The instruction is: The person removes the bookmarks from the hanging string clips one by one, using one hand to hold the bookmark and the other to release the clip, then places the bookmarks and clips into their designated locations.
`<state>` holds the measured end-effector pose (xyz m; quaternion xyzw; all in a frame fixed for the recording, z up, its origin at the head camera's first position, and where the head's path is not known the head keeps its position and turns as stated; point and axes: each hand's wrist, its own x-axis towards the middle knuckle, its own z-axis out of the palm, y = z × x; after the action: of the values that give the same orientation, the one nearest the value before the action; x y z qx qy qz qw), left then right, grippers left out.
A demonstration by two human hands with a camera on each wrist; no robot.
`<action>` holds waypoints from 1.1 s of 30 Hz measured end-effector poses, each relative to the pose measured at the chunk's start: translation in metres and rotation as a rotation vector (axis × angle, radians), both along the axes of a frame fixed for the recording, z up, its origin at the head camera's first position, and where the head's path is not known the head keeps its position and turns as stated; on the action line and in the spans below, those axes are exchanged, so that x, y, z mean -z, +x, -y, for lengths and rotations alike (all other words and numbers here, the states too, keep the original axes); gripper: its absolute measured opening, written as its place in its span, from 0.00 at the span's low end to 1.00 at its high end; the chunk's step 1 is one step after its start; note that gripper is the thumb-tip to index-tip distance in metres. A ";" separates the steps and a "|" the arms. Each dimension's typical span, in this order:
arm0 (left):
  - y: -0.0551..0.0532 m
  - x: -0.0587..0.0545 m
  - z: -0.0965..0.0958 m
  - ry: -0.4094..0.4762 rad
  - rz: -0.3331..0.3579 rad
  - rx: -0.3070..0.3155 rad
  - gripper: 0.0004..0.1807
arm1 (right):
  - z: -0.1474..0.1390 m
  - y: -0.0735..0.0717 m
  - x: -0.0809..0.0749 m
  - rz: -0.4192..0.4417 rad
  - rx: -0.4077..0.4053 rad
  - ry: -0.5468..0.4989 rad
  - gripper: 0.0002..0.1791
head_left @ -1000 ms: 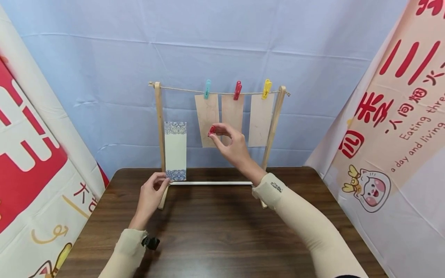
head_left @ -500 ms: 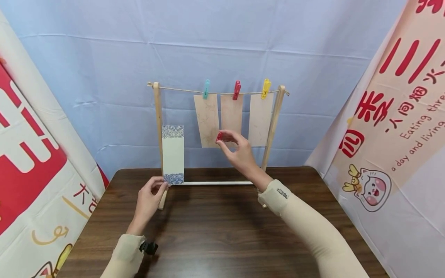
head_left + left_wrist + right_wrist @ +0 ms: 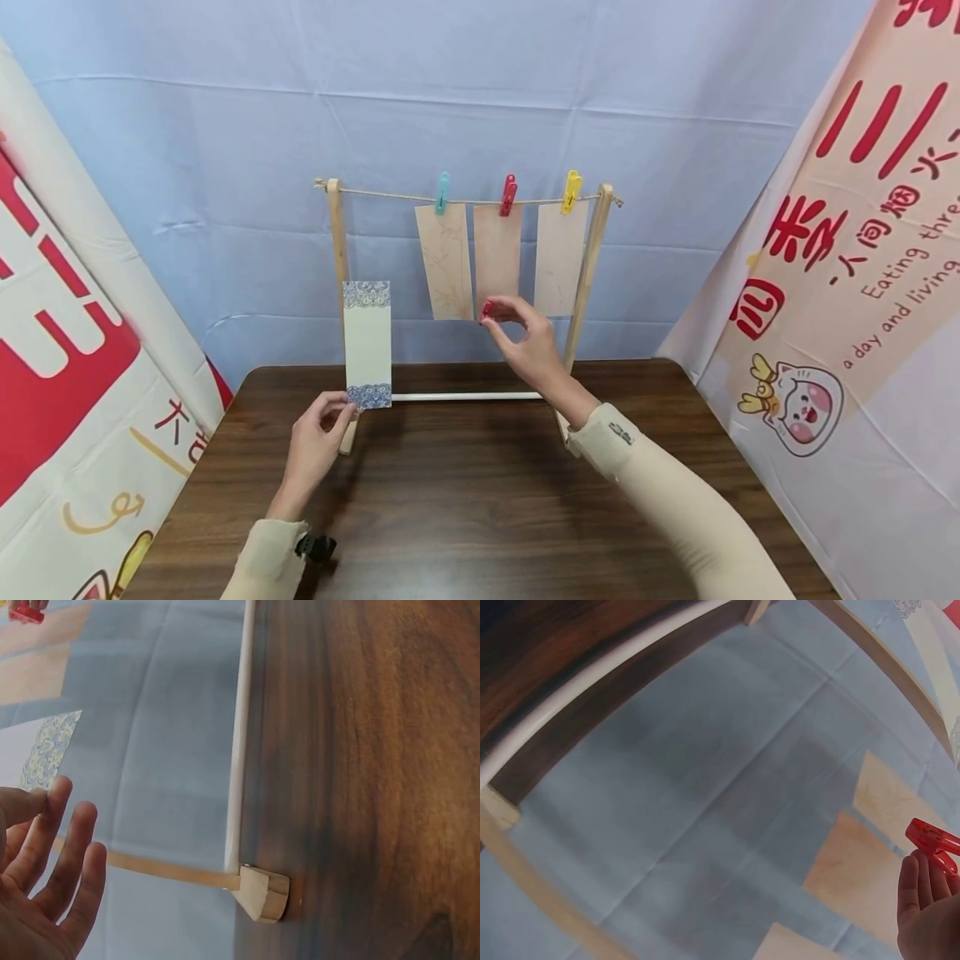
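Bordered card (image 3: 367,346) pinched at left, loose red clip (image 3: 486,310) pinched at right

At the far left we see a red-and-white banner (image 3: 67,350). Next comes the left hand (image 3: 315,433), its thumb and forefinger pinching the lower left corner of the bordered card; from the left wrist, we see its other visible fingers spread away from the card. The card stands upright, well below the cord (image 3: 390,196), and overlaps the left post (image 3: 337,233) in the head view. Both its ends carry a blue lace-like pattern around a pale middle.

Further along the cord, we find a teal clip (image 3: 442,193) holding a slightly tilted tan card (image 3: 446,271), then a hanging red clip (image 3: 508,194) holding a pinkish card (image 3: 497,250). Before that card's lower end, we see the right hand (image 3: 534,342) with the loose red clip gripped between thumb and fingertips. Then a yellow clip (image 3: 572,192) holds a pale card (image 3: 558,258), just beside the right post (image 3: 588,275). A white rod (image 3: 465,397) runs low between the posts, above the dark wooden table (image 3: 450,500). At the far right we see a banner with red lettering (image 3: 847,250).
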<state>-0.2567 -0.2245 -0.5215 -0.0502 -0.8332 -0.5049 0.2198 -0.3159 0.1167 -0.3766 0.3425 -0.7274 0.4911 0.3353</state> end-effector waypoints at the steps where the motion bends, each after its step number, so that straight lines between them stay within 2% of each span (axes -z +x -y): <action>1: 0.001 0.001 0.001 -0.001 0.001 -0.001 0.09 | -0.002 0.000 0.002 0.001 0.003 -0.002 0.18; 11: 0.009 0.002 0.008 -0.013 0.016 -0.026 0.08 | -0.028 -0.012 0.034 0.050 0.057 0.010 0.20; 18: 0.015 0.003 0.013 -0.019 -0.002 -0.037 0.09 | -0.042 -0.006 0.044 0.094 0.068 0.025 0.20; 21: 0.016 0.006 0.015 -0.016 0.016 -0.040 0.10 | -0.048 -0.003 0.048 0.105 0.078 0.021 0.21; 29: 0.023 0.010 0.020 -0.040 0.050 -0.109 0.09 | -0.063 0.003 0.058 0.116 0.111 0.045 0.21; 33: 0.025 0.011 0.024 -0.047 0.056 -0.119 0.09 | -0.070 0.005 0.062 0.133 0.134 0.040 0.20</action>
<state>-0.2318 -0.2490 -0.5322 0.0084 -0.8520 -0.4727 0.2248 -0.3107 0.1869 -0.4384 0.2666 -0.7790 0.4745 0.3114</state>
